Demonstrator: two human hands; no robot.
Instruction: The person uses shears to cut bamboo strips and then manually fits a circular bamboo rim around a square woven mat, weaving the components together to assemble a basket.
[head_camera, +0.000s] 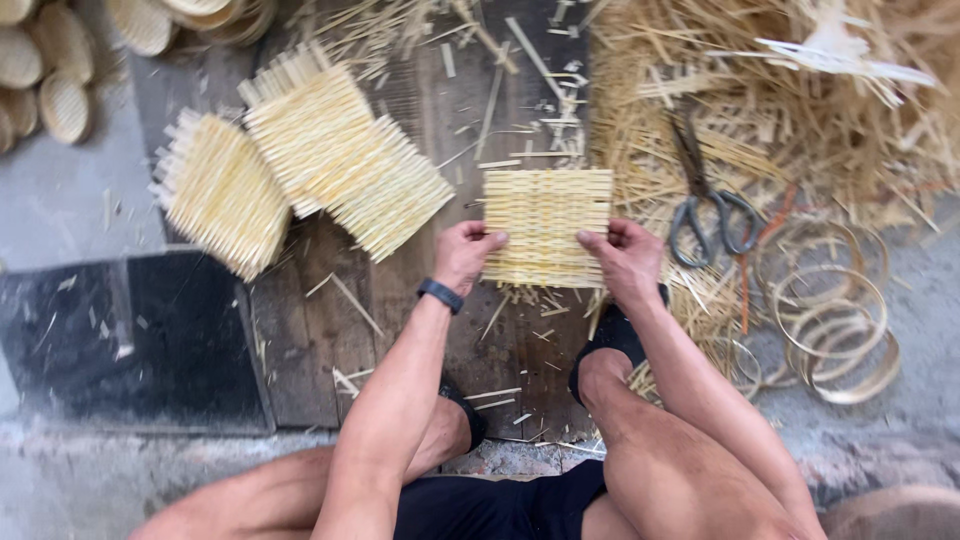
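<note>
A square woven bamboo mat (547, 215) lies on the dark wooden board (330, 330) in front of me. My left hand (465, 254) grips its lower left edge, thumb on top; a dark band sits on that wrist. My right hand (622, 256) grips the lower right edge the same way. Both hands hold the mat flat against the board.
Several finished woven mats (310, 160) overlap to the left. Grey scissors (705, 200) rest on a heap of bamboo strips (770, 110) at right. Coiled bamboo rings (830, 310) lie lower right. Round woven pieces (45, 70) sit top left. My knees and dark sandals fill the bottom.
</note>
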